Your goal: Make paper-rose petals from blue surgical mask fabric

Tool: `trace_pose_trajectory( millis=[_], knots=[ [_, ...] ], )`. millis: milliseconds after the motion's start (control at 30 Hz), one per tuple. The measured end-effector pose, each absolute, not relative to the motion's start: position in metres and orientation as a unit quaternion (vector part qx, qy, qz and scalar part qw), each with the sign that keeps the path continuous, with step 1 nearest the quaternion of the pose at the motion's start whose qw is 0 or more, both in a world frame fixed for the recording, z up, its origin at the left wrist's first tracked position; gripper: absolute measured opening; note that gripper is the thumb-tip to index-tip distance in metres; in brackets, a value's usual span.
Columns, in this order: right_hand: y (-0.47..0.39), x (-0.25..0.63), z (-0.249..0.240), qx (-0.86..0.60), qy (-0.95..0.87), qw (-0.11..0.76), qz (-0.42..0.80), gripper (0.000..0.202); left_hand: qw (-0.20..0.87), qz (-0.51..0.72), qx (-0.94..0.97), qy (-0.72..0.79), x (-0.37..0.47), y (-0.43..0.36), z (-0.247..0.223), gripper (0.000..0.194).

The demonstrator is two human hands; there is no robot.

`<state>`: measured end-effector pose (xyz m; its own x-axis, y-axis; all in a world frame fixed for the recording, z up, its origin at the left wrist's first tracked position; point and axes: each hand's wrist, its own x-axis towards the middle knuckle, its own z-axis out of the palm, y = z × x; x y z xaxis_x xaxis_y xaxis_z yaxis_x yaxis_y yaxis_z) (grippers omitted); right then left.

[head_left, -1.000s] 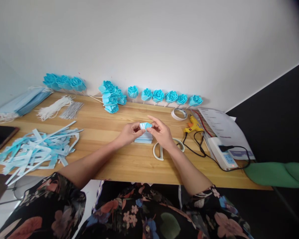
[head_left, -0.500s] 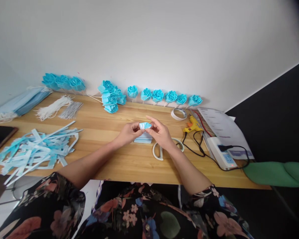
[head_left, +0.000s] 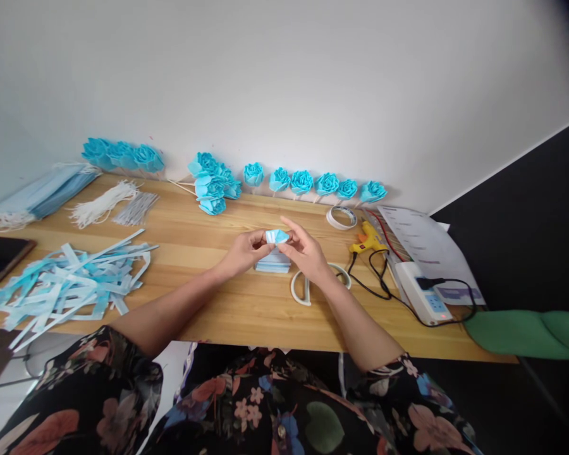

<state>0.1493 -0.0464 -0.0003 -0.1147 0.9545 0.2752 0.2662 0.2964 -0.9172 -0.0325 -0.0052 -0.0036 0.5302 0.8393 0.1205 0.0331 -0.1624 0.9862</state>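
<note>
Between both hands is a small folded piece of blue and white mask fabric [head_left: 277, 236], pointed at its right end. My left hand [head_left: 245, 253] is closed, pinching the white left side between thumb and fingers. My right hand [head_left: 306, 251] pinches the blue right side, its index finger stretched out above. Just below the piece lies a stack of light blue fabric pieces [head_left: 272, 261] on the wooden table [head_left: 246, 309]. Partly hidden under my right wrist are white-handled scissors [head_left: 301, 291].
Blue fabric flowers [head_left: 302, 182] line the wall. Cut blue strips [head_left: 76, 284], a phone [head_left: 2, 259], face masks [head_left: 52, 189], white cords [head_left: 105, 203] and grey wires [head_left: 135, 208] lie left. To the right are a tape roll [head_left: 341, 218], yellow glue gun [head_left: 370, 236] and power strip [head_left: 422, 294].
The right index finger has shifted slightly, and the folded fabric's tip is turned a little. Both hands keep their pinch in nearly the same place.
</note>
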Motion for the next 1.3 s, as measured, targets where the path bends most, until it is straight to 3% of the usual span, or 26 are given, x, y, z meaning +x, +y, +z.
trace_pose_trajectory(
  millis=[500, 800, 1300],
  knots=[
    [-0.0482, 0.1488, 0.0042, -0.468, -0.670, 0.465, 0.340, 0.045, 0.542, 0.346, 0.687, 0.338, -0.0328, -0.0051, -0.0037, 0.024],
    [-0.0469, 0.1477, -0.0015, -0.473, -0.652, 0.470, 0.361, 0.053, 0.549, 0.355, 0.679, 0.333, -0.0320, -0.0047, -0.0036, 0.025],
    [-0.0486, 0.1441, -0.0030, -0.489, -0.652, 0.468, 0.342, 0.050, 0.563, 0.346, 0.677, 0.324, -0.0313, -0.0047, -0.0047, 0.026]
  ],
)
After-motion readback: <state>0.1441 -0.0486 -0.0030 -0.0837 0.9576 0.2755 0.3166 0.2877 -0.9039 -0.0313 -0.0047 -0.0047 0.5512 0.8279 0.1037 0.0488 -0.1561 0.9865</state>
